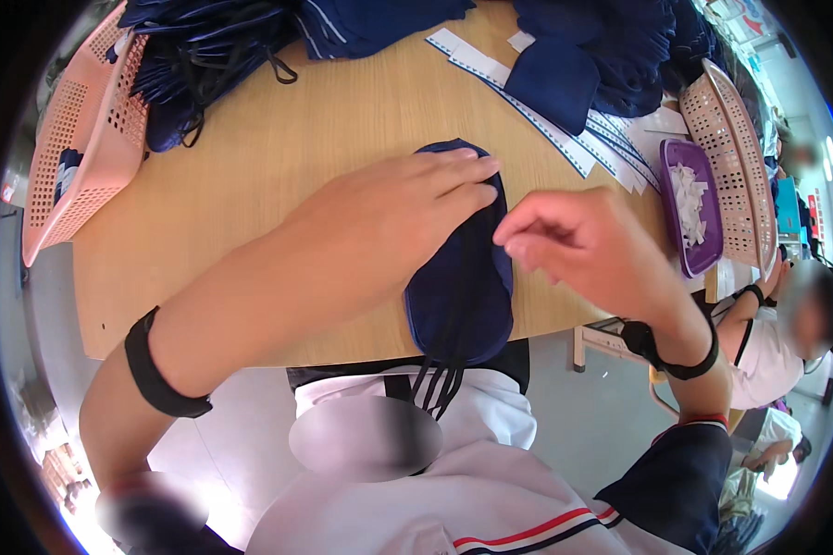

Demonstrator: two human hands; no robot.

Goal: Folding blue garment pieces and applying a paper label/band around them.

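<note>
A navy fabric eye mask with rounded ends lies lengthwise on the table in front of me. Black straps run down its middle and hang over the table's front edge. My left hand rests flat across its upper part, fingers stretched out and covering much of that end. Just off the mask's right edge, my right hand is closed, with thumb and forefinger together and the other fingers curled. Whether anything small sits in that pinch cannot be made out.
Dark blue fabric piles with black straps line the table's far side. White printed strips lie under another navy piece. A purple tray holds white labels, beside a beige basket. A pink basket stands left. Another person sits right.
</note>
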